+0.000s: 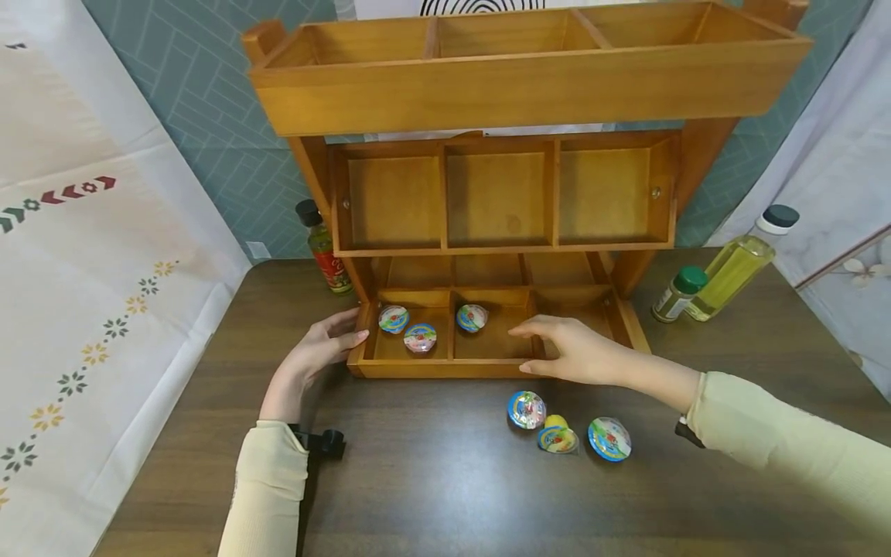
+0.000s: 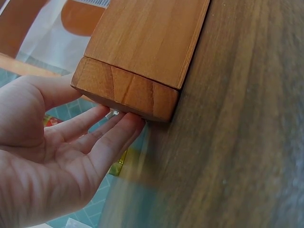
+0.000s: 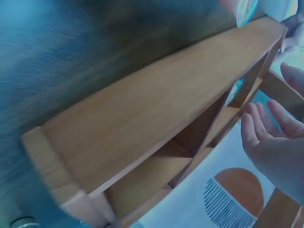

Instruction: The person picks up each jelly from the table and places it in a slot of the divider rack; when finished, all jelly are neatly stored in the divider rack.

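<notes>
A person in pale sleeves has the left grip pinching the end of the bottom tray of a wooden rack at nine o'clock, thumb against the rim; the right grip, spread and holding nothing, hovers at three o'clock, masking part of the right compartment. Inside sit three lidded cups, two in the left compartment, one in the middle. Three more cups, one of them yellow, lie on the brown surface at five o'clock. A red-labelled bottle at ten o'clock is partly hidden by the rack; a green-capped jar and an oil-yellow bottle stand toward three. The left wrist view loses the thumb tip behind wood; the right crops its hand and blurs the surface. Print on lids and labels is illegible from here.
</notes>
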